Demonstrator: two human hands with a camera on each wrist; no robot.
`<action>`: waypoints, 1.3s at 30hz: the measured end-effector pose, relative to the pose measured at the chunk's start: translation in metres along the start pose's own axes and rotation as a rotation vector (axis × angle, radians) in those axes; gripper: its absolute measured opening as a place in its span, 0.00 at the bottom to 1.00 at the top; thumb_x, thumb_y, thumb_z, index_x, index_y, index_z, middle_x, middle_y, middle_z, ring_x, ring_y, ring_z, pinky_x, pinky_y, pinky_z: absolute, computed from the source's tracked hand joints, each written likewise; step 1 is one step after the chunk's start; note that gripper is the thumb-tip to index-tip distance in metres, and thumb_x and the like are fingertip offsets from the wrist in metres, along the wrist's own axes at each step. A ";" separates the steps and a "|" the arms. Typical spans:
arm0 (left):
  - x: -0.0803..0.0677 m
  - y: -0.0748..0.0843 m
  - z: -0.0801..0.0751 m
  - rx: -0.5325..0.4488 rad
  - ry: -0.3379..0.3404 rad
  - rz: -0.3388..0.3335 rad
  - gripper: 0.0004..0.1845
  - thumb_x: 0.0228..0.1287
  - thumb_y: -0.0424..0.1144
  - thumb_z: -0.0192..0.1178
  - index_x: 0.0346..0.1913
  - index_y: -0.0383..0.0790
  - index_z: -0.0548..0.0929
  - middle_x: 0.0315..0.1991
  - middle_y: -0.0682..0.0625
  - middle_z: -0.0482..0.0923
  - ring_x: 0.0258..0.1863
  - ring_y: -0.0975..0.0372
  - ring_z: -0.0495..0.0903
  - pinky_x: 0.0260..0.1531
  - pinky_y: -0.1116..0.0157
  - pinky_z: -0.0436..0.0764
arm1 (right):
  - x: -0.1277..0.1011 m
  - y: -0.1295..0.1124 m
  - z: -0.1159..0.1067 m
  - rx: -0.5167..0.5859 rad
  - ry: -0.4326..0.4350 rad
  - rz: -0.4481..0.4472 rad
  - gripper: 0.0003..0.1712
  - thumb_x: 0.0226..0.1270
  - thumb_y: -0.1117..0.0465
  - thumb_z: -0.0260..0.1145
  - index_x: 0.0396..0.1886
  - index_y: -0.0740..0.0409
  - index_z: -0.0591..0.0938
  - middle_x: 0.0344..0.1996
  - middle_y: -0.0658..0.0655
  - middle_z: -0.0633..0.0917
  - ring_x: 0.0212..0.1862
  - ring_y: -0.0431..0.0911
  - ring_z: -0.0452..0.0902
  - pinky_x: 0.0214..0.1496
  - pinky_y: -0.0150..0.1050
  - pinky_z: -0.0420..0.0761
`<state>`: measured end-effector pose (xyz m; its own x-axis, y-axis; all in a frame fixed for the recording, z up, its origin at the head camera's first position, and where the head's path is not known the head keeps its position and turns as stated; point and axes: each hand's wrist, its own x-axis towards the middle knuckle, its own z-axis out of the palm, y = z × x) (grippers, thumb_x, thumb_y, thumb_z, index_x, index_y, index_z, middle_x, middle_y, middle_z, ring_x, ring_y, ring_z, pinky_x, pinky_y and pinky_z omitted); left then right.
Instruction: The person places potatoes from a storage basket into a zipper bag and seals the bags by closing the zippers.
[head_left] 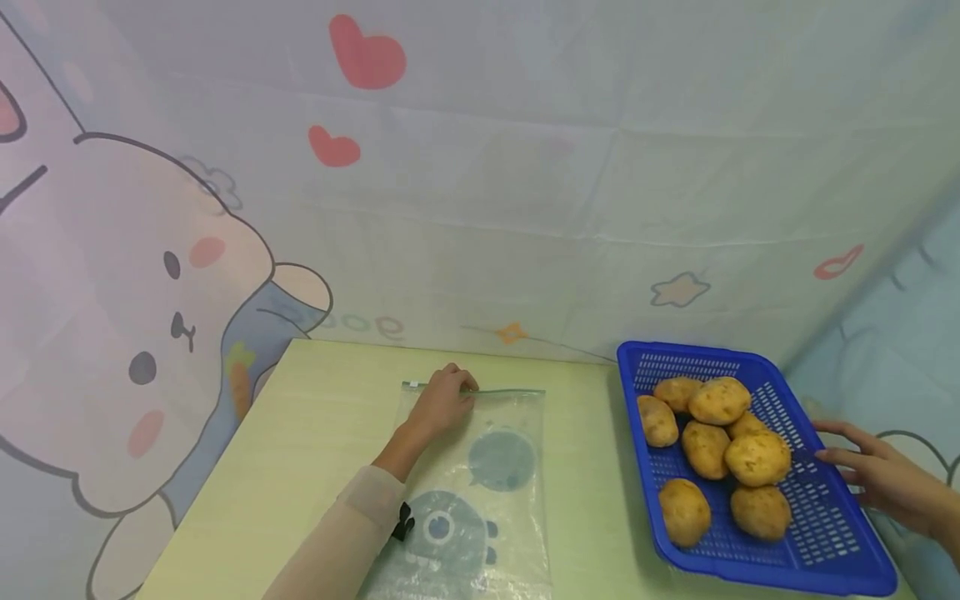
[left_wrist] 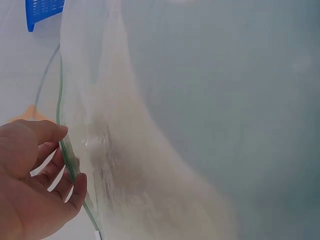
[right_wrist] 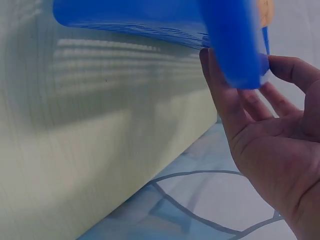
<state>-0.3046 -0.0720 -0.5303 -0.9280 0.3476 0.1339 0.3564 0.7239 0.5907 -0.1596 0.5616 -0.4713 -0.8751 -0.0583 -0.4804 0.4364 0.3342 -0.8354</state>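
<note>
The left hand (head_left: 442, 400) is pinching the top edge of the zip bag (head_left: 480, 492), while the right hand (head_left: 885, 479) is touching the blue basket (head_left: 840, 542) of potatoes (head_left: 720, 400) with relaxed, open fingers.

A pale yellow-green table (head_left: 315, 433) stood against a printed cloth backdrop (head_left: 525, 167). Left of the table, a big cartoon rabbit (head_left: 127, 333) filled the cloth. Above the table, two red hearts (head_left: 366, 58) showed, and a small star (head_left: 679, 289) sat up to its right. Soft, even light.
</note>
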 end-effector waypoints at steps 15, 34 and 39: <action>0.002 0.015 -0.013 -0.032 0.049 0.110 0.05 0.71 0.33 0.61 0.45 0.44 0.83 0.45 0.53 0.79 0.51 0.56 0.78 0.53 0.57 0.81 | -0.003 -0.003 0.002 -0.020 0.031 0.015 0.40 0.87 0.54 0.56 0.84 0.61 0.47 0.49 0.56 0.88 0.50 0.59 0.88 0.50 0.61 0.88; 0.015 0.156 -0.043 -0.034 -0.070 0.686 0.07 0.68 0.32 0.56 0.35 0.51 0.75 0.37 0.50 0.75 0.43 0.60 0.71 0.46 0.65 0.71 | 0.006 -0.009 0.004 -0.014 -0.012 -0.028 0.46 0.86 0.54 0.59 0.87 0.58 0.42 0.52 0.54 0.88 0.51 0.57 0.89 0.51 0.61 0.88; 0.021 0.184 -0.035 0.055 -0.150 0.787 0.07 0.68 0.34 0.56 0.34 0.51 0.74 0.37 0.50 0.76 0.42 0.63 0.69 0.45 0.68 0.69 | 0.008 -0.011 0.011 -0.028 -0.041 -0.047 0.43 0.86 0.54 0.59 0.87 0.56 0.46 0.56 0.54 0.86 0.53 0.55 0.88 0.51 0.61 0.88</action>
<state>-0.2622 0.0473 -0.3911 -0.3792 0.8419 0.3841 0.9086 0.2602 0.3266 -0.1695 0.5468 -0.4690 -0.8850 -0.1130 -0.4517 0.3883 0.3561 -0.8500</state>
